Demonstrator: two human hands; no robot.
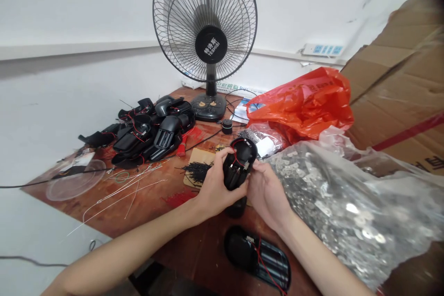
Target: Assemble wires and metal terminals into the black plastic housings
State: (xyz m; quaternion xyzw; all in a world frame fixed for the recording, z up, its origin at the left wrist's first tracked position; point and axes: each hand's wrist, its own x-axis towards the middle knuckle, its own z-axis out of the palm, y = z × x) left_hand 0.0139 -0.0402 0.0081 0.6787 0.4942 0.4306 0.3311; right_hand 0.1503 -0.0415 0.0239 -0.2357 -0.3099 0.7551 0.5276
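A black plastic housing [245, 151] with a round recess, battery slots and a thin red wire is held above the table in front of me. My left hand [218, 184] grips it from the left, thumb and fingers around its body. At its right edge, the thumb and fingertips of my right hand [268, 189] close on the rim; what else they may pinch is hidden. Under the held piece stands another dark part [236, 208], mostly covered. A similar black housing [258, 259] with red wires lies nearer to me on the table edge.
Several black housings [163, 134] are piled at the left. Black wires [197, 172] lie on a tan board; red wires [180, 198] lie beside it. A fan [210, 106] stands behind. At right are a clear bag of metal pieces [333, 199], a red bag [305, 101] and cardboard [398, 64].
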